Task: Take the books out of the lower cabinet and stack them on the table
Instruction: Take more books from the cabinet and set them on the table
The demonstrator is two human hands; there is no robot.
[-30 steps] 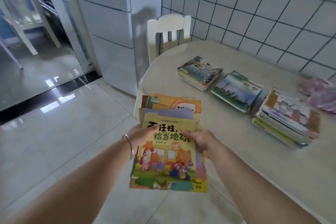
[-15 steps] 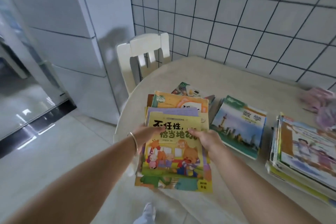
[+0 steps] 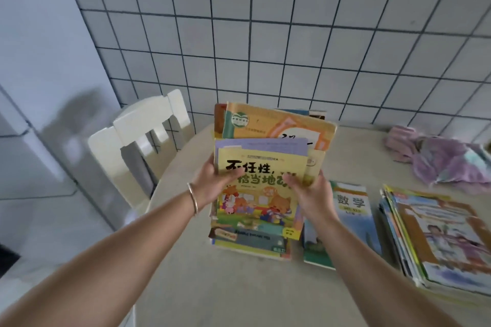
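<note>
Held books [image 3: 261, 188] moved over table [image 3: 212, 287]; chair [image 3: 138, 138] left, cloth [image 3: 446, 159] right.

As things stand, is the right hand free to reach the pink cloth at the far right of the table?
Probably not yet. The right hand and left hand both grip the bundle of picture books. The tabletop toward the pink cloth looks open, so only the load stands in the way.

Both forearms are bare, with no sleeves in view. The left wrist wears a thin, plain metal bangle [image 3: 193, 198] of silvery-gold tone, sitting just behind the left hand [image 3: 212, 183]. The right hand [image 3: 310, 194] and its wrist carry nothing visible.
</note>
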